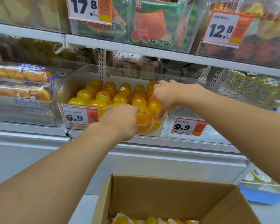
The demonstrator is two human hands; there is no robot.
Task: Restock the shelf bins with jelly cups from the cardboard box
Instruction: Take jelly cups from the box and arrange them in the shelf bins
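A: Cardboard box at 6 o'clock, flaps up, handful of jelly cups left along the bottom.
B: Hands?
A: Both up at the clear shelf bin, centre frame. Right hand at 3 o'clock of the bin, fingers curled on one orange jelly cup, lowering into the front row. Left hand at 6 o'clock of the bin, over the front lip, fingers hidden. Can't tell if holding anything.
B: Risk?
A: Likely spill. Bin heaped near the rim, cups rounded, stacked loose. Pressing another in at front-right could roll neighbours over the lip. Could also knock the 6.9 price tag off.
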